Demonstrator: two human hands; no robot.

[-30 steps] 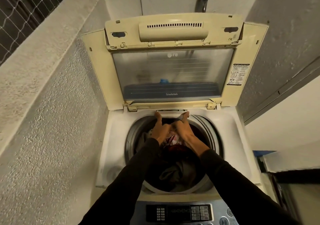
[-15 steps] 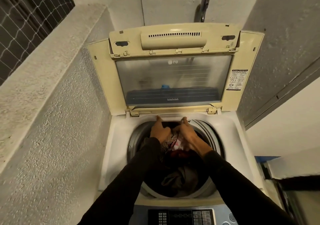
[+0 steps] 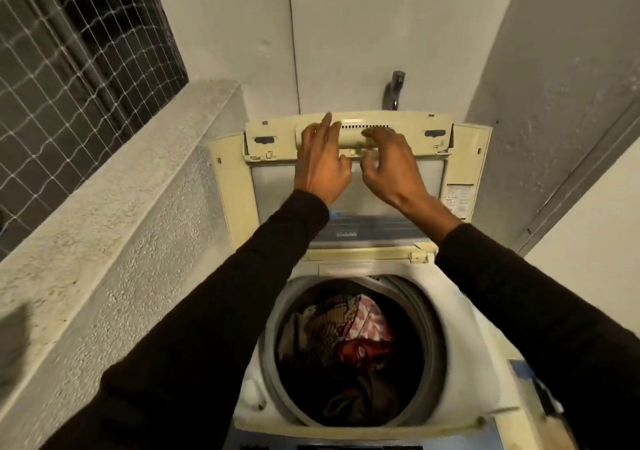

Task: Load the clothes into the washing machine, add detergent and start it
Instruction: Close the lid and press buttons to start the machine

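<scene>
Where both hands were down at the far rim of the drum a moment ago, thumbs up against the edge and fingers among the laundry, they have now risen out of the tub to the top of the raised lid [image 3: 349, 172]. The left hand [image 3: 320, 163] lies with straight fingers against the pale handle bar [image 3: 349, 136] at the lid's upper edge; the right hand [image 3: 389, 169] sits just beside it, fingers bent over the bar and thumb tucked beneath — it looks like a hold on the handle, though motion blur keeps me from being sure how firm. Neither hand carries any cloth.

The clothes [image 3: 349, 338] lie inside the drum [image 3: 277, 345] of the washing machine [image 3: 460, 314] — a patterned piece and a red-and-white checked one on top, darker fabric nearer the camera. Nothing hangs over the rim.

My reading is that loading is finished and the lid is about to be pulled down. No detergent container shows anywhere in view, so I cannot tell whether that step is done; if it is not, closing now would come too early. The control panel [image 3: 360, 447] barely shows at the near edge, untouched by either hand. A tap [image 3: 394, 89] stands on the far wall above the lid, and a netted window [image 3: 69, 68] fills the upper left.
</scene>
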